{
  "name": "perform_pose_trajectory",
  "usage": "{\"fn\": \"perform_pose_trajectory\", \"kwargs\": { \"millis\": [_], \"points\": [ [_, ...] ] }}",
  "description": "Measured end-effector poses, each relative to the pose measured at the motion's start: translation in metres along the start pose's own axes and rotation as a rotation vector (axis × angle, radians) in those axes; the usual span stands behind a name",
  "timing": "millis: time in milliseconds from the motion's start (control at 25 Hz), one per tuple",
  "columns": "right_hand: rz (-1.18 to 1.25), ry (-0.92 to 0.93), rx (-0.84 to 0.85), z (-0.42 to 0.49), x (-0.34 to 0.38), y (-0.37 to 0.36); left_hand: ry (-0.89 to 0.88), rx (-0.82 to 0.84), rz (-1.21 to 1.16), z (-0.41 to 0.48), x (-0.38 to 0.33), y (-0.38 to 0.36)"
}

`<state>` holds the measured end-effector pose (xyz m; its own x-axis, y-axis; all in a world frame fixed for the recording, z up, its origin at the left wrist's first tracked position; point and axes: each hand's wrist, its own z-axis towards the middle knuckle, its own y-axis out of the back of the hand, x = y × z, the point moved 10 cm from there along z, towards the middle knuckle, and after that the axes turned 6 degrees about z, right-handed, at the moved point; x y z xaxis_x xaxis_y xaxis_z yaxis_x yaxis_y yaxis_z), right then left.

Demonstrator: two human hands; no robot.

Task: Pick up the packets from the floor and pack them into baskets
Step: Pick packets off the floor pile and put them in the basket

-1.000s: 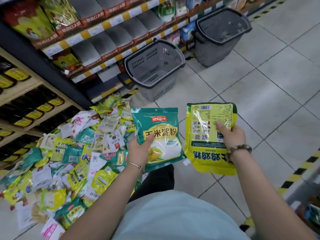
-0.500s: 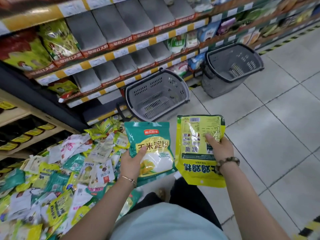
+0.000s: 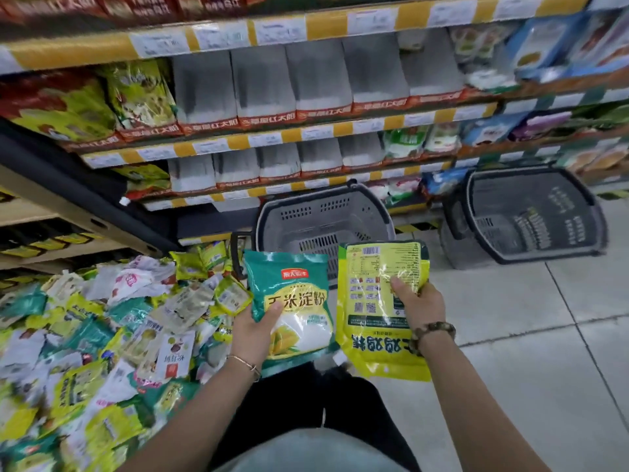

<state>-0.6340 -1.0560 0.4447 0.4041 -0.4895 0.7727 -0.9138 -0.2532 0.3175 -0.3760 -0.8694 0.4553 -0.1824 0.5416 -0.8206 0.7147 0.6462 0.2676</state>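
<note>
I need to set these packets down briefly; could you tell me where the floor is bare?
Floor tiles right of the yellow packet, in front of the right basket, are bare. Left of the green packet, the packet pile crowds the floor.

A shop aisle: price-tagged shelves (image 3: 279,134) stocked with packaged goods, with grey shopping baskets (image 3: 323,216) on tiled floor (image 3: 510,301).

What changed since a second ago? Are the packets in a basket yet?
Not yet. Both hands carried their packets forward, up to the nearer basket. The left hand still holds the green cornstarch packet, the right hand the yellow packet. The floor pile and the farther basket stayed put.
</note>
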Motion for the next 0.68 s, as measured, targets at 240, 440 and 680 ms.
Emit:
{"fn": "perform_pose_trajectory", "kwargs": {
  "millis": [240, 440, 680],
  "points": [
    [-0.076, -0.067, 0.101, 0.100, 0.019, -0.047, 0.115, -0.089, -0.009, 0.090, 0.003, -0.032],
    [-0.230, -0.088, 0.101, 0.196, 0.015, -0.106, 0.239, -0.118, 0.085, 0.187, 0.037, -0.043],
    [-0.406, -0.119, 0.132, 0.317, -0.030, -0.190, 0.378, -0.156, 0.111, 0.300, 0.109, -0.070]
  ]
}}
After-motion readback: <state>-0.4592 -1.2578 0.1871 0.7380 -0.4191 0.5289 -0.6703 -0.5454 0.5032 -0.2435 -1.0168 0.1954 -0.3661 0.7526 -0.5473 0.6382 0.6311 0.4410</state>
